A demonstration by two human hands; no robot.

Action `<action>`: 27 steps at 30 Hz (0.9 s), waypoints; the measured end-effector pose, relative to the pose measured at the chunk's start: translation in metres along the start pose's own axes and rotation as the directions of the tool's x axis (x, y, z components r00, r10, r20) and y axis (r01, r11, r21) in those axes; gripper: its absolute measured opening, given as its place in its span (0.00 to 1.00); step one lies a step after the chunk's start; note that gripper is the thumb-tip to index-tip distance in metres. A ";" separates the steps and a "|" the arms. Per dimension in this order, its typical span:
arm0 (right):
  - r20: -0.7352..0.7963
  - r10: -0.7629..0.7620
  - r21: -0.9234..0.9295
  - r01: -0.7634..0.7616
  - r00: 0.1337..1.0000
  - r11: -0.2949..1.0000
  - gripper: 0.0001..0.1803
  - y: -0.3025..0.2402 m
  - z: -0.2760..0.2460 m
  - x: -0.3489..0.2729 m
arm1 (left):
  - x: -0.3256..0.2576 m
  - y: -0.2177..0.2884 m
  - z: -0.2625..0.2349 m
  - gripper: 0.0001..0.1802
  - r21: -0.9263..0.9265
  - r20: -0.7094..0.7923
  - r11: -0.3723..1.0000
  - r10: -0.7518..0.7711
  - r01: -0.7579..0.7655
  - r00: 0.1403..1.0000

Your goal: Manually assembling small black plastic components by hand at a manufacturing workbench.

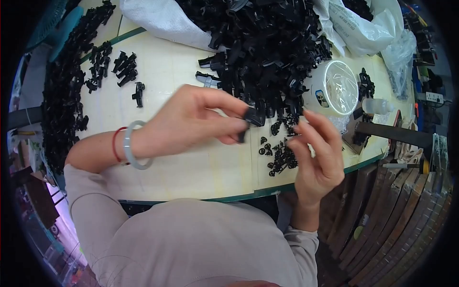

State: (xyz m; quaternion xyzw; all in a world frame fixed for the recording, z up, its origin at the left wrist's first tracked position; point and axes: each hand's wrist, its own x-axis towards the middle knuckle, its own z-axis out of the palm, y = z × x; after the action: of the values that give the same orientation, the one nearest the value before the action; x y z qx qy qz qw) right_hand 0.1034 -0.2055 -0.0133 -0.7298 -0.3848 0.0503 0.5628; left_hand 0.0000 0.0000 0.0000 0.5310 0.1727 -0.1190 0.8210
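My left hand (pixel 184 122) pinches a black plastic part (pixel 255 116) between thumb and fingers, above the table in front of the big heap. To its right my right hand (pixel 319 165) is raised with thumb and fingertips drawn together. Whatever lies between those fingertips is too small or too blurred to name. Small black wheel-shaped pieces (pixel 282 160) are scattered on the table just left of my right hand. Behind both hands spreads a large heap of black plastic parts (pixel 263 52), spilling from a white woven sack (pixel 165 21).
A white tub (pixel 319 88) with clear film stands right of the heap, beside a small translucent bottle (pixel 377 106). Black assembled pieces (pixel 125 69) lie at the left, near a long pile of similar pieces (pixel 62 105). A dark metal bar (pixel 394 134) juts over the table's right edge.
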 end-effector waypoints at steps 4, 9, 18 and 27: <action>0.220 -0.163 -0.359 0.235 0.962 0.903 0.17 0.004 -0.009 0.003 | -0.028 0.002 -0.027 0.13 0.235 -0.301 0.971 0.024 0.050 0.953; 0.384 -0.098 -0.450 0.279 0.918 0.848 0.15 0.003 0.003 -0.001 | -0.058 -0.006 -0.059 0.13 0.387 -0.549 0.917 0.141 0.100 0.824; 0.159 0.200 -0.004 -0.202 0.967 0.979 0.04 -0.006 -0.008 -0.009 | -0.043 -0.006 -0.030 0.15 0.988 -0.065 0.144 0.689 -0.048 0.722; 0.248 0.285 0.633 -0.378 0.926 0.675 0.10 0.024 -0.031 -0.017 | 0.031 -0.019 0.000 0.18 0.852 0.454 -0.083 0.608 -0.517 0.651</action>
State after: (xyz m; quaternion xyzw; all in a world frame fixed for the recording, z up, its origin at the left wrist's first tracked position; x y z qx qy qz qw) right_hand 0.1193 -0.2424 -0.0288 -0.5305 -0.2369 0.3337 0.7424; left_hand 0.0207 -0.0076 -0.0283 0.9337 -0.1455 0.1764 0.2756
